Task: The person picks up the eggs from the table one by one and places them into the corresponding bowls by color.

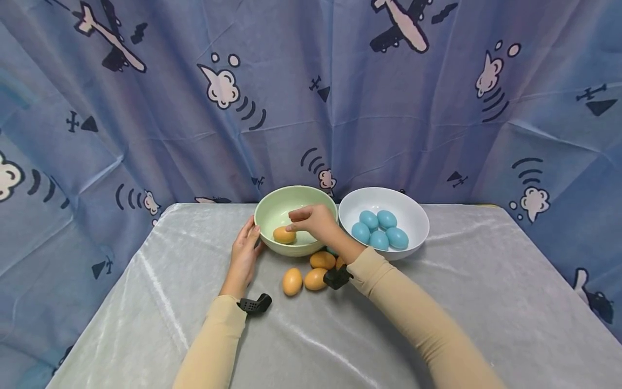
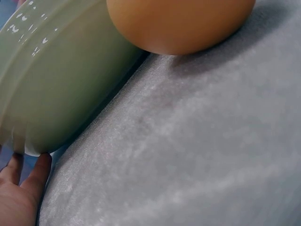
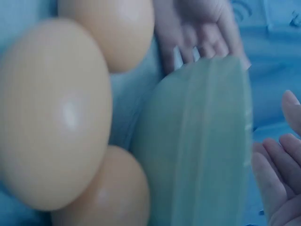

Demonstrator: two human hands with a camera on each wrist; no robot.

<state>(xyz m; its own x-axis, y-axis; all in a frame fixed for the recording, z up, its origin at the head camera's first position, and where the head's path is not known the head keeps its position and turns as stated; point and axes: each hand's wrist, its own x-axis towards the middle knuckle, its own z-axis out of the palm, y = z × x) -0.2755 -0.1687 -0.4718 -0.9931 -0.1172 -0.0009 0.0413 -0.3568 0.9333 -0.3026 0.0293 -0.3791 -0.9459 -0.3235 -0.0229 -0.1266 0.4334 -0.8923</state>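
A light green bowl stands at the back middle of the table with one orange egg inside. My left hand rests against the bowl's left side; in the left wrist view its fingertips touch the outer wall. Over the bowl reaches my right hand, thumb and fingers apart, the thumb tip overlapping the egg in the head view. In the right wrist view, the right hand shows nothing between its spread fingers, beyond the green bowl's rim.
Several orange eggs lie on the grey cloth before the green bowl, one partly behind my right wrist. A teal piece peeks out between the bowls. Several blue eggs fill a white bowl at right. A patterned curtain hangs behind.
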